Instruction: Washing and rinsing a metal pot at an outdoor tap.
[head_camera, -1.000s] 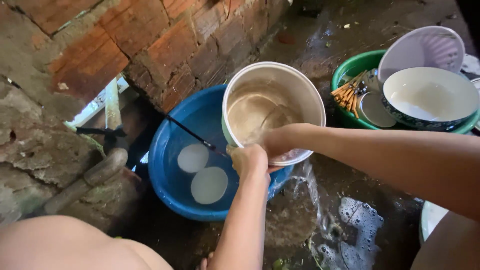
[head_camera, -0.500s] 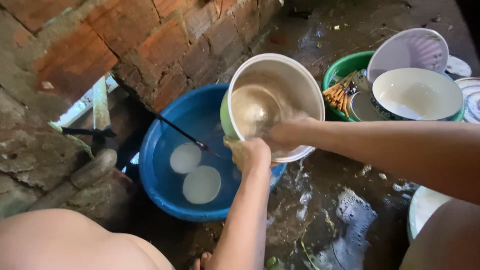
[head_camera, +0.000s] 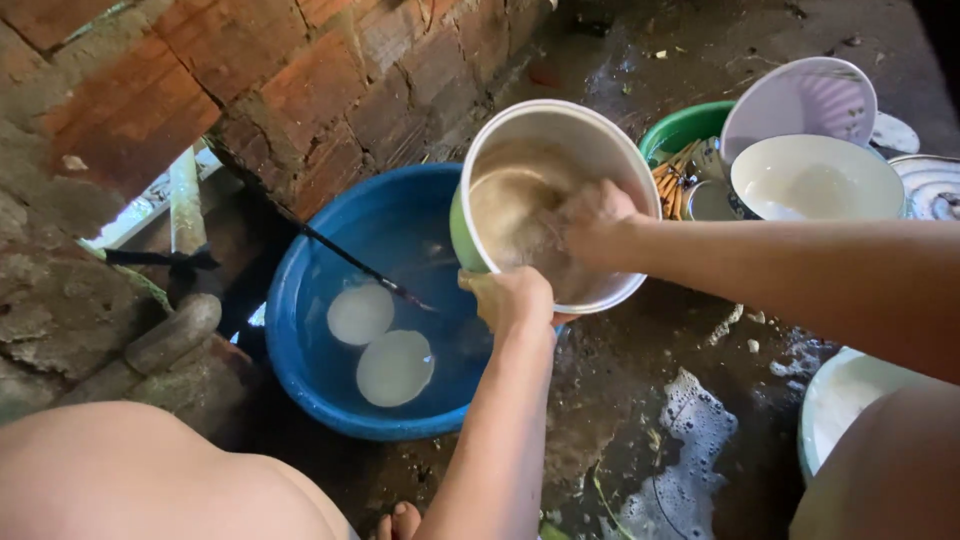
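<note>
nearest of all, the person's bare knees fill the lower left and lower right corners, and toes show at the bottom edge on the wet, dark floor. a patch of soap foam lies on the floor to the right of the left forearm, and a white basin shows partly at the right, just behind the right knee.

a little farther, the left hand is clenched on the near rim of a large pot, pale inside and green outside, holding it tilted so that its mouth faces the camera. the pot hangs over the right edge of a blue basin that stands on the floor and holds water, with two round white discs lying in it side by side. a thin dark rod slants across the basin from the far left toward the left hand.

the right hand is inside the pot, pressed against its wet inner wall; whether it holds a cloth or scrubber cannot be told, as the fingers are blurred.

farther right, a green basin holds a bundle of chopsticks, a white bowl and a pale round lid leaning upright behind it.

farthest, a rough brick wall runs across the left and top.
</note>
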